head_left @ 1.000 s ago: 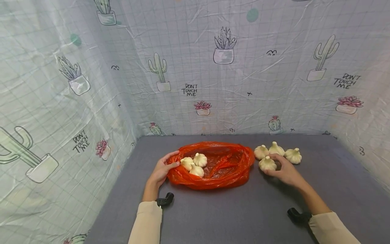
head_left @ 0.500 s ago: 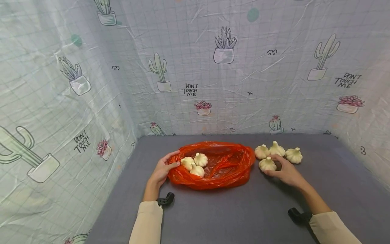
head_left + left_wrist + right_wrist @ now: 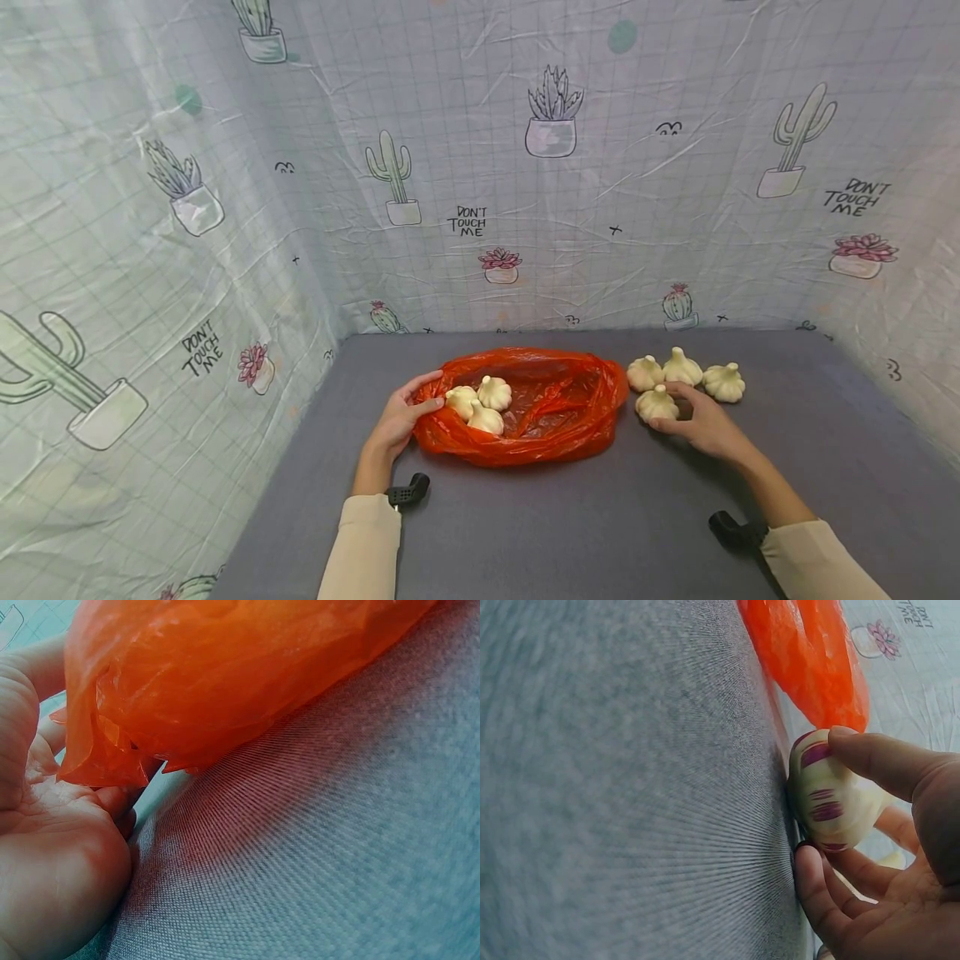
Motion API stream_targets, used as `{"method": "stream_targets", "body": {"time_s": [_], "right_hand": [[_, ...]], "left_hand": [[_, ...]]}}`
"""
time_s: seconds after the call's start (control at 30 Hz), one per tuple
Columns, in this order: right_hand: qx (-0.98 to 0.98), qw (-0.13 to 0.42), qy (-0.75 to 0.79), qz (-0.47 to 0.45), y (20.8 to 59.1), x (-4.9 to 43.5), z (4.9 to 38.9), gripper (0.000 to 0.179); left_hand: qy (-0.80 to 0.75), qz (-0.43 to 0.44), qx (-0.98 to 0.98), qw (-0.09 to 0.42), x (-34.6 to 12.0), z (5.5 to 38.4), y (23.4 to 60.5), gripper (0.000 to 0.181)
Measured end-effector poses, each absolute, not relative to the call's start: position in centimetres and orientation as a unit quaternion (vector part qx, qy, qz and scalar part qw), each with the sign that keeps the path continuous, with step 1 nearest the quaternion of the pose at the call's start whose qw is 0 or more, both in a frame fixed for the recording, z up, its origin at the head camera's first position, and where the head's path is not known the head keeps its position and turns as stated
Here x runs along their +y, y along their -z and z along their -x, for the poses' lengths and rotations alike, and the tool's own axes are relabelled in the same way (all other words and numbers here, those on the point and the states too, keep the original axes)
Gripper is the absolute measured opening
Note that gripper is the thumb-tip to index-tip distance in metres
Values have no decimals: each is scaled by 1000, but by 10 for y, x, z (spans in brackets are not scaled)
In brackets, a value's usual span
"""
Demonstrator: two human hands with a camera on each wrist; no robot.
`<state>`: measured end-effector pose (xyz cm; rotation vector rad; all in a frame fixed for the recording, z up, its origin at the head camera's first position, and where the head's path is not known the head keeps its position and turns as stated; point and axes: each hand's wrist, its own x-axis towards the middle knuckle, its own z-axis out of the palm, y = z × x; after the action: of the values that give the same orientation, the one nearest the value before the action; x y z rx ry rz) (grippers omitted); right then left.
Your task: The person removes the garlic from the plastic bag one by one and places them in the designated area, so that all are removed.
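Observation:
A red plastic bag [image 3: 525, 452] lies on the table with its mouth spread wide. Three garlic bulbs [image 3: 485, 418] sit inside, at its left end. My left hand [image 3: 395, 423] grips the left rim, thumb over the edge and fingers along the outside. To the right of the bag, my right hand [image 3: 705, 423] pinches a garlic bulb [image 3: 656, 403] between thumb and fingers. Purple streaks mark this bulb [image 3: 825, 799] in the right wrist view, where it is low beside the tabletop. In the left wrist view the crumpled bag edge [image 3: 105, 750] hangs between thumb and fingers.
Three more garlic bulbs [image 3: 681, 367] stand close behind the right hand. The grey table [image 3: 540, 533] meets a cactus-printed curtain [image 3: 570, 217] at the back and sides. A black wrist camera [image 3: 735, 532] is worn on each wrist.
The garlic bulb in my right hand has edged very slightly left. My left hand and the bag stay where they were.

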<state>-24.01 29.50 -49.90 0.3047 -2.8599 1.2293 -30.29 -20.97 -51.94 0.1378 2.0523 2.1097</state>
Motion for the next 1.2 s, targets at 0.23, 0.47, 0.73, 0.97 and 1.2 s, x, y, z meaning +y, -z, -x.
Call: {"method": "stream_targets", "body": {"time_s": [0.23, 0.47, 0.73, 0.97, 1.2], "right_hand": [[-914, 8, -395, -93, 499, 294, 240, 73], [-915, 7, -393, -94, 497, 293, 238, 75], [-915, -4, -394, -92, 494, 294, 237, 80], [-914, 2, -393, -100, 490, 297, 237, 81], [-913, 12, -392, -113, 482, 305, 238, 66]], "left_hand": [[-715, -45, 691, 98, -210, 303, 519, 58], [-712, -42, 694, 98, -210, 303, 519, 58], [-709, -43, 697, 99, -210, 303, 519, 58], [-709, -44, 697, 98, -210, 303, 519, 58], [-713, -45, 692, 100, -210, 302, 518, 58]]}}
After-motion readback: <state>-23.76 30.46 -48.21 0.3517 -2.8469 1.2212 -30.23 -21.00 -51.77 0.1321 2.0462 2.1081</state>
